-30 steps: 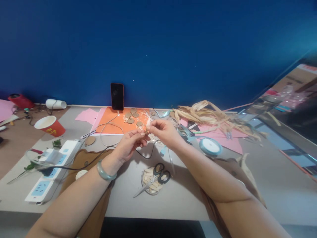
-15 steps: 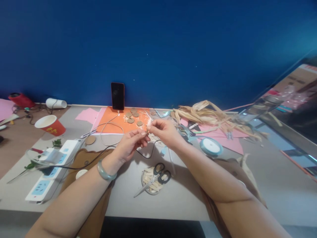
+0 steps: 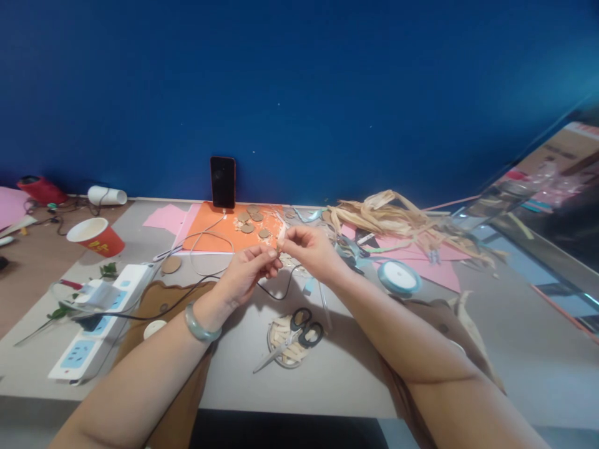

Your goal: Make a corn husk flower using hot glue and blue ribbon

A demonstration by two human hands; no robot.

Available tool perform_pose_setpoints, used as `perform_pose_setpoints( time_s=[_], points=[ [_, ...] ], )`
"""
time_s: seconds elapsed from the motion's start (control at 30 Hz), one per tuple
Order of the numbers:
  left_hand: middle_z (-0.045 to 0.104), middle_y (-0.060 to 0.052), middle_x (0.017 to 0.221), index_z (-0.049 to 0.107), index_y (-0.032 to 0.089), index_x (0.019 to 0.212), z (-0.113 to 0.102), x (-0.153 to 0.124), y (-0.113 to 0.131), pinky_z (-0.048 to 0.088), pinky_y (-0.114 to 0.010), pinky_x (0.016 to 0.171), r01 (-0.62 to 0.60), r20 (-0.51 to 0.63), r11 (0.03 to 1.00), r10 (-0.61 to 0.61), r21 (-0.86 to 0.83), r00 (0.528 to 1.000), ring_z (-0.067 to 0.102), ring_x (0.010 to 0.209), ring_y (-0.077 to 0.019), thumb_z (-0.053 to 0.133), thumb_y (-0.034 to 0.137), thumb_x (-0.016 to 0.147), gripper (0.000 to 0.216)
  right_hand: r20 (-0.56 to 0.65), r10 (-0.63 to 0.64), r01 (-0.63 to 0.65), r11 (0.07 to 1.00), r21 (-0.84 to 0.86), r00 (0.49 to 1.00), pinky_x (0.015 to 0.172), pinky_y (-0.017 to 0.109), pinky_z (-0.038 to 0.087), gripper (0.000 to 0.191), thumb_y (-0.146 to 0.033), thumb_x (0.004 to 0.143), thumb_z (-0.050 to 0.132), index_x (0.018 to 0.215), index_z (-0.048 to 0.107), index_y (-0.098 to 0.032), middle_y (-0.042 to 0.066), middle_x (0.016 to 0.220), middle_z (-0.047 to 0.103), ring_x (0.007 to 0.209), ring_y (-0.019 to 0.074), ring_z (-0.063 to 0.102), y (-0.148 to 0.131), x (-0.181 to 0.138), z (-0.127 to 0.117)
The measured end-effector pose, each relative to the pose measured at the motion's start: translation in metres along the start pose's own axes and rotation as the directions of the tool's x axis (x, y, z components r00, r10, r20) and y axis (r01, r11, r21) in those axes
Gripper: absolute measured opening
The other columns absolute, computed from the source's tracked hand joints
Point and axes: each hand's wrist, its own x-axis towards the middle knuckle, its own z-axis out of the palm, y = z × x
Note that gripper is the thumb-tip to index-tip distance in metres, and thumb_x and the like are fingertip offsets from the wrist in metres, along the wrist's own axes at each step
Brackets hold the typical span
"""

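Note:
My left hand (image 3: 250, 268) and my right hand (image 3: 309, 249) meet fingertip to fingertip above the middle of the table. Both are closed in a pinch on a small, tan-coloured piece (image 3: 279, 248), mostly hidden by the fingers; its kind I cannot make out. Below them, scissors with black handles (image 3: 299, 333) lie across a small dish of short pale strips (image 3: 281, 330). Past my fingers, several brown discs (image 3: 247, 228) and pale crumbs rest on an orange sheet (image 3: 201, 231).
A phone (image 3: 223, 182) leans on the blue wall. To the left are a red paper cup (image 3: 96, 237) and a white power strip (image 3: 88, 337) with cables. Dried husks (image 3: 384, 215), pink paper (image 3: 435, 274) and a ribbon spool (image 3: 399, 276) lie to the right.
Hardly anything differs. Both hands keep their pinch in the same place, and the things on the table have stayed put.

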Motion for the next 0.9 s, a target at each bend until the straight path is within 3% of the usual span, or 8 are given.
perform_pose_setpoints(
  time_s=[0.2, 0.47, 0.9],
  points=[
    [0.065, -0.001, 0.065, 0.065, 0.014, 0.07, 0.0036, -0.0019, 0.0021, 0.041, -0.021, 0.055, -0.038, -0.065, 0.998, 0.041, 0.048, 0.997, 0.054, 0.052, -0.0065, 0.071, 0.033, 0.073, 0.02, -0.013, -0.003, 0.002, 0.999, -0.034, 1.0, 0.058, 0.024, 0.039, 0.02, -0.031, 0.075, 0.063, 0.065, 0.057, -0.015, -0.002, 0.061, 0.055, 0.059, 0.0096, 0.048, -0.0024, -0.0009, 0.0014],
    [0.062, 0.001, 0.063, 0.064, 0.014, 0.071, 0.0041, -0.0014, 0.0032, 0.041, -0.021, 0.055, -0.109, -0.133, 0.991, 0.119, 0.079, 0.984, 0.051, 0.052, -0.0064, 0.07, 0.032, 0.073, 0.019, -0.011, 0.031, -0.03, 0.998, 0.049, 0.999, 0.063, 0.025, 0.043, 0.013, -0.027, 0.074, 0.063, 0.069, 0.064, -0.015, -0.001, 0.065, 0.061, 0.061, 0.01, 0.053, -0.0038, -0.0005, 0.0029],
    [0.062, 0.0, 0.063, 0.065, 0.015, 0.071, 0.0071, -0.0038, 0.0081, 0.04, -0.023, 0.055, -0.168, -0.167, 0.971, 0.197, 0.173, 0.966, 0.051, 0.053, -0.0076, 0.07, 0.035, 0.073, 0.02, 0.013, 0.053, -0.054, 0.993, 0.101, 0.999, 0.067, 0.028, 0.048, 0.015, -0.028, 0.069, 0.069, 0.074, 0.067, -0.014, 0.002, 0.069, 0.066, 0.066, 0.0132, 0.06, 0.0022, -0.0014, 0.0067]
  ],
)
